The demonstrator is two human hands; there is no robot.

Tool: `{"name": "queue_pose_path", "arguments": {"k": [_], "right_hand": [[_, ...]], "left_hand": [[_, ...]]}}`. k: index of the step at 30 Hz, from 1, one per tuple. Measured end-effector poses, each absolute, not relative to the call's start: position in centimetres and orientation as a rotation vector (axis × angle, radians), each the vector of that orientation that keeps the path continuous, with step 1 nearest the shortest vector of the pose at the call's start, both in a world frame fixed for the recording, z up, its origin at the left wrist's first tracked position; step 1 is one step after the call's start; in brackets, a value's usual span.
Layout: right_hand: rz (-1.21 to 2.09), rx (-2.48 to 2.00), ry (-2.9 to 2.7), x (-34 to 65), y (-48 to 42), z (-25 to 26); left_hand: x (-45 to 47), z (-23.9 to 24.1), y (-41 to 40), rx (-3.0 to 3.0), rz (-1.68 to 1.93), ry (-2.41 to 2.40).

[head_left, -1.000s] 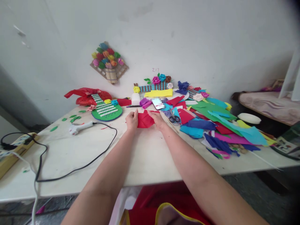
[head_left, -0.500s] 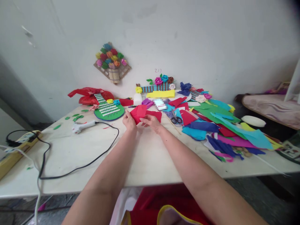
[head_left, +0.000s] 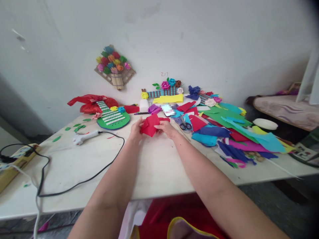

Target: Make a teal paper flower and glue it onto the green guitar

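Observation:
Between my two hands is a piece of red crepe paper (head_left: 150, 125), folded and held just above the table. My left hand (head_left: 136, 128) grips its left edge, fingers closed. On the other side, my right hand (head_left: 165, 128) pinches the paper's right edge between thumb and fingers. Behind my right hand a strip of red paper shows partly. A pair of scissors (head_left: 185, 125) with dark handles lies to the right of that hand. To the left of my left hand rests a green paper guitar (head_left: 113, 120) with white strips on it.
A white glue gun (head_left: 86, 136) lies at left, its black cord (head_left: 99, 174) looping over the table. A yellow power strip (head_left: 18, 166) sits at the left edge. Coloured paper (head_left: 249, 131) is heaped at right. A pixelated phone-like object (head_left: 168, 110) lies behind my hands.
The red paper has turned and opens out more toward me between my hands. My right hand has shifted slightly up along its edge. The view has swung slightly right.

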State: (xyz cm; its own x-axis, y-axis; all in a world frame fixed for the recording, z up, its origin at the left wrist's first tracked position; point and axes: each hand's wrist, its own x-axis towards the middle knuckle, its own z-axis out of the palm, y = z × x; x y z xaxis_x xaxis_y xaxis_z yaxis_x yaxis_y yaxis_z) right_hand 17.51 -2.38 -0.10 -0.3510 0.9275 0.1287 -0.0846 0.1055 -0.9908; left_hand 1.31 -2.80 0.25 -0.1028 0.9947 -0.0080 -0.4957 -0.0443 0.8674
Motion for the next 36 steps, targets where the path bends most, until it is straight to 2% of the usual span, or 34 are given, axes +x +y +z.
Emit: {"name": "queue_pose_path", "arguments": {"k": [7,36], "right_hand": [[1.332,-0.938,-1.448,17.5,-2.2,-0.1],[1.262,-0.969,-1.431,18.6,-2.4,0.2]], "left_hand": [[0.9,-0.9,-2.5,1.012,1.520,0.898],[0.4,0.0,-3.4,1.164,1.276,0.911]]}}
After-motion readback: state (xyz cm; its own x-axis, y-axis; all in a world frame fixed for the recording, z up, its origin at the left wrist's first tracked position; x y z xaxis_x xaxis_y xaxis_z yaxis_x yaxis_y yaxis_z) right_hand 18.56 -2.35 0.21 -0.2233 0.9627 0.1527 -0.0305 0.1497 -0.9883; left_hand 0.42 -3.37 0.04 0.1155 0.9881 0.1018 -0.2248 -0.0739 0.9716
